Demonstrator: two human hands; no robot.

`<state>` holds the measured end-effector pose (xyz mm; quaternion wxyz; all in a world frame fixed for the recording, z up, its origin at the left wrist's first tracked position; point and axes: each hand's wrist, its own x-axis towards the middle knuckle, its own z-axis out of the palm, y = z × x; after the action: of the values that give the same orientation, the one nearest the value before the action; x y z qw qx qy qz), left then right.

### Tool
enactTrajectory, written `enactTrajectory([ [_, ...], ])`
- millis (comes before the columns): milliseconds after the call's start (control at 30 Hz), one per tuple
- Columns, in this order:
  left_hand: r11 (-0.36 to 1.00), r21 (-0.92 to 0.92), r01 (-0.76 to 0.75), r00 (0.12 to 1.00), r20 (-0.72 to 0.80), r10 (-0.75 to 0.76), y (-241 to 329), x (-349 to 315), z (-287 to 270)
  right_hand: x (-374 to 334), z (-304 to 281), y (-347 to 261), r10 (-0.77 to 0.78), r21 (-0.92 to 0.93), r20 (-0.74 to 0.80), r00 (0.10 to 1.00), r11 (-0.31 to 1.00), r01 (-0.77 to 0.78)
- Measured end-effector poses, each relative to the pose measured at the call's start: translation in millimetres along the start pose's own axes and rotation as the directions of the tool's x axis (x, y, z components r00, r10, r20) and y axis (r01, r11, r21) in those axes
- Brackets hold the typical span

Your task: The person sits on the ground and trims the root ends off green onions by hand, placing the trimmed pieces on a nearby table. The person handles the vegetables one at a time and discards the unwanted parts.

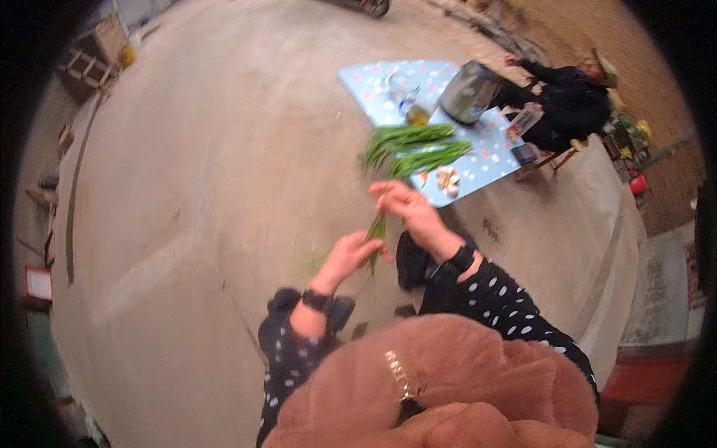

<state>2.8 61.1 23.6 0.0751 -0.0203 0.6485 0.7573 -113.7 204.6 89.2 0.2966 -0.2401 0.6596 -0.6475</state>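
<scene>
A small bunch of long, thin green leafy stalks (377,228) is between my hands, over the floor. My left hand (349,257) is closed around its lower part, and the lower ends hang below my fingers. Higher up, my right hand (415,212) has its fingers closed at the upper end of the bunch, close to the table's near corner. Two piles of similar greens (429,158) lie on the blue patterned table (489,168), their tips reaching past its left edge. Beside them are small pale brownish pieces (448,181), too blurred to name.
On the table also stand a large grey metallic container (470,93), a jar with yellowish contents (415,113), a clear container (526,119) and a small dark box (524,154). A person in dark clothes (571,108) sits at its far right. Concrete floor (187,187) stretches left.
</scene>
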Motion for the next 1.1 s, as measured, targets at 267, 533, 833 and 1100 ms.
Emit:
enactTrajectory([
  [267,0.986,-0.165,-0.037,0.990,0.127,0.059,9,-6,-3,18,-7,-8,-0.123,0.060,-0.004,0.992,0.991,0.123],
  [533,0.979,-0.162,-0.124,0.966,0.206,0.156,5,-9,-3,36,-28,-24,-0.202,0.130,0.011,0.979,0.971,0.199],
  [833,0.994,-0.100,0.047,0.958,0.285,-0.017,8,-14,-7,55,-69,-54,-0.326,0.161,-0.086,0.942,0.928,0.336],
  [1100,0.983,-0.184,-0.015,0.947,0.314,0.073,1,-14,-10,65,-103,-84,-0.388,0.273,-0.182,0.904,0.863,0.425],
])
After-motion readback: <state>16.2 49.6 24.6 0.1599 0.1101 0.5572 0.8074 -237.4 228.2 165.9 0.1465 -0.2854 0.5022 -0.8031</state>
